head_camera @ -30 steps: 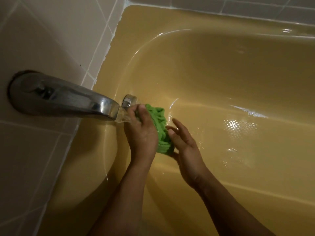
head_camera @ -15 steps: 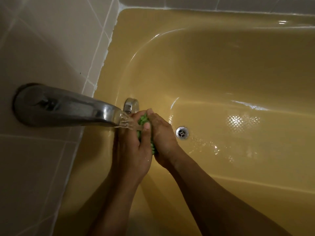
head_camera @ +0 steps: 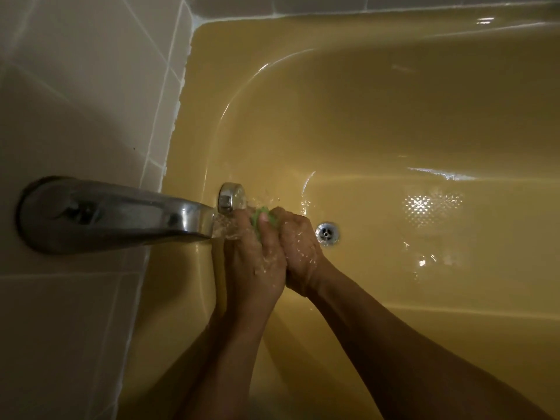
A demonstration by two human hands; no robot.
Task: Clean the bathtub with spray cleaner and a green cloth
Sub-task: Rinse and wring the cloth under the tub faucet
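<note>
Green cloth (head_camera: 260,218) is now a tight wad squeezed between my two hands, right under the spout's mouth. A second ago it hung loose and spread against my left palm, with my right hand flat beside it.

From the left, the chrome spout (head_camera: 121,213) sticks out from the tiled wall (head_camera: 75,86), and its water (head_camera: 222,230) breaks over my knuckles and splashes. My left hand (head_camera: 253,262) is curled round the cloth, thumb laid across the green. Only a small patch of cloth shows, between thumb and fingers, facing up. My right hand (head_camera: 298,253) has closed in from the other side and grips it too. Just past it the drain (head_camera: 327,234) lies in the wet floor of the bathtub (head_camera: 394,116).

I judge that I am rinsing and wringing the cloth, not wiping the tub. Balled like this it has no long axis I can make out, nor any way it points. Most of it is hidden in my grip.
</note>
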